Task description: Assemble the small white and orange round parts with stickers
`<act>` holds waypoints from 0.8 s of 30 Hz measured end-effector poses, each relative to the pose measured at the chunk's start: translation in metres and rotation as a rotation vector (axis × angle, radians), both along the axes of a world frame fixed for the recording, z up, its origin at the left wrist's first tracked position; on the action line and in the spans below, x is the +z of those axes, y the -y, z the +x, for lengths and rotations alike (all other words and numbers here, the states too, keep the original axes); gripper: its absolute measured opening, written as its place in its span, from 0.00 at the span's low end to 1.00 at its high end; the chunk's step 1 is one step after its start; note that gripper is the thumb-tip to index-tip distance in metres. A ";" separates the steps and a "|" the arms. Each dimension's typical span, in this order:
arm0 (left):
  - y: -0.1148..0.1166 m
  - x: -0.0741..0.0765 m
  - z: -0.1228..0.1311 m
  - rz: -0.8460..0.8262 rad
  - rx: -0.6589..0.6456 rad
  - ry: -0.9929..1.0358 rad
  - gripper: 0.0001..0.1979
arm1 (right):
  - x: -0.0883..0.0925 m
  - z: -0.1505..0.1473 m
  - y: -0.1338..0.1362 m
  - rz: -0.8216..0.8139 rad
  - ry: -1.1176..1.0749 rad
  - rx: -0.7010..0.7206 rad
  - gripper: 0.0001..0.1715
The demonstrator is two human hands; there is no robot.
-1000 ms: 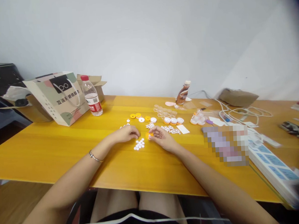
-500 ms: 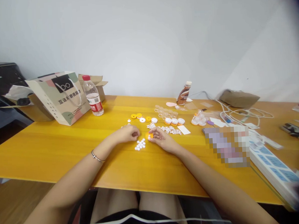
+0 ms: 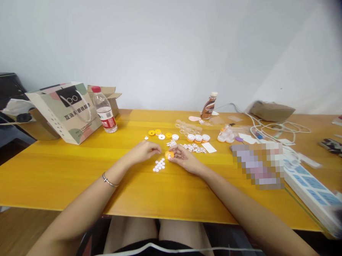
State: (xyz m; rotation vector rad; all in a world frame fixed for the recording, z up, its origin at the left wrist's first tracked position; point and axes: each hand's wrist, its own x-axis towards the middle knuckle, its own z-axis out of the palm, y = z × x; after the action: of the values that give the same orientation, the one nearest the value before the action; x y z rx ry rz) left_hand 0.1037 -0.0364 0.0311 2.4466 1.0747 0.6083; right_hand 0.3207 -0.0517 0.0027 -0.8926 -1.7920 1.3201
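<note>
Standing by the table (image 3: 75,167), I'm calling the wall 12 o'clock and the seated person 6. Their right hand (image 3: 185,160) has a small orange disc (image 3: 169,155) pinched between thumb and fingertips. It's held low over the wood near the middle of the table and tipped toward them, I'd guess so the flat side is easy to see and get at.

The left hand (image 3: 145,150) sits just at 9 o'clock of that disc, fingers curled in with the tips pointing at it. I honestly cannot tell whether there's something tiny between those fingers, it's too small from here. A clump of little white dots (image 3: 159,165) lies at about 7 o'clock of the disc, right under the gap between both hands. That looks like a handy spot to grab from without shifting the wrists.

Toward 12 there's a row of orange and white rings (image 3: 161,134), and at 1 o'clock three capped pieces (image 3: 198,138) sit side by side, so it reads like sorted groups. White punched scraps (image 3: 193,146) and a white card (image 3: 209,147) lie just past the right hand.

Farther off are a water bottle (image 3: 104,110) and a paper bag (image 3: 69,110) at 10 o'clock, a brown drink bottle (image 3: 208,107) at 1 and a tangle of cables (image 3: 274,129) at 2. All of that sits well clear of the working patch. There's a thin bracelet (image 3: 108,180) on the left wrist.
</note>
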 end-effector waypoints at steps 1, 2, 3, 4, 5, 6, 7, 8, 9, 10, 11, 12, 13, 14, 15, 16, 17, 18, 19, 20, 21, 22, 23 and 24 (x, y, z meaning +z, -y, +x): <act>0.000 -0.001 0.001 -0.046 0.014 0.032 0.09 | 0.000 0.000 0.000 -0.002 0.001 0.003 0.17; 0.000 -0.002 0.002 -0.084 0.029 0.060 0.10 | 0.000 0.000 0.000 -0.005 0.000 0.004 0.17; 0.000 -0.003 0.004 -0.112 0.046 0.083 0.10 | 0.000 0.000 0.000 -0.007 -0.002 0.004 0.16; 0.000 -0.004 0.005 -0.130 0.062 0.103 0.09 | 0.000 -0.001 0.000 -0.008 -0.004 0.003 0.16; 0.000 -0.005 0.007 -0.141 0.076 0.118 0.09 | 0.001 -0.001 0.001 -0.008 -0.007 0.003 0.16; 0.001 -0.006 0.008 -0.146 0.088 0.132 0.09 | 0.001 -0.001 0.001 -0.007 -0.010 0.001 0.16; 0.001 -0.006 0.009 -0.144 0.098 0.148 0.09 | 0.002 -0.002 0.001 -0.006 -0.013 0.001 0.16; 0.002 -0.006 0.010 -0.131 0.110 0.170 0.09 | 0.002 -0.002 0.001 -0.006 -0.015 0.003 0.16; 0.003 -0.005 0.011 -0.111 0.122 0.193 0.08 | 0.002 -0.002 0.001 -0.006 -0.016 0.007 0.16; 0.004 -0.005 0.012 -0.088 0.133 0.219 0.08 | 0.002 -0.002 0.001 -0.006 -0.017 0.013 0.15; 0.005 -0.004 0.013 -0.070 0.141 0.247 0.08 | 0.002 -0.002 0.001 -0.004 -0.017 0.018 0.15; 0.007 -0.003 0.014 -0.063 0.143 0.275 0.08 | 0.001 -0.002 0.001 -0.003 -0.015 0.024 0.15; 0.008 -0.003 0.016 -0.069 0.141 0.300 0.08 | 0.001 -0.002 0.001 -0.003 -0.012 0.030 0.15; 0.010 -0.002 0.017 -0.084 0.131 0.315 0.09 | 0.000 -0.001 0.001 -0.004 -0.010 0.035 0.15; 0.011 -0.001 0.019 -0.102 0.119 0.319 0.09 | -0.001 -0.001 0.001 -0.006 -0.011 0.041 0.15; 0.012 -0.001 0.021 -0.115 0.109 0.316 0.09 | -0.002 -0.001 0.001 -0.010 -0.013 0.046 0.15; 0.013 -0.001 0.023 -0.124 0.102 0.307 0.08 | -0.002 -0.001 0.000 -0.012 -0.015 0.051 0.15; 0.014 -0.001 0.024 -0.130 0.098 0.297 0.08 | -0.003 -0.001 0.000 -0.014 -0.016 0.055 0.16; 0.015 -0.002 0.026 -0.133 0.098 0.290 0.07 | -0.003 -0.001 0.000 -0.014 -0.014 0.058 0.16; 0.015 -0.003 0.027 -0.135 0.099 0.288 0.07 | -0.004 -0.001 0.000 -0.013 -0.011 0.059 0.16; 0.015 -0.004 0.028 -0.130 0.099 0.290 0.07 | -0.004 -0.001 0.000 -0.009 -0.009 0.059 0.16; 0.015 -0.005 0.029 -0.113 0.095 0.294 0.07 | -0.004 -0.001 0.000 -0.003 -0.009 0.060 0.16; 0.015 -0.006 0.030 -0.087 0.085 0.300 0.06 | -0.005 -0.002 0.000 0.004 -0.013 0.061 0.16; 0.014 -0.008 0.031 -0.056 0.074 0.308 0.05 | -0.005 -0.002 0.000 0.009 -0.020 0.062 0.16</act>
State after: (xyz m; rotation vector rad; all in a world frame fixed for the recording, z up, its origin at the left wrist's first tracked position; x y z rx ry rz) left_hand 0.1343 -0.0503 0.0233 2.1828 1.0417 0.9299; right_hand 0.3185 -0.0515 -0.0022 -0.8222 -1.8217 1.3538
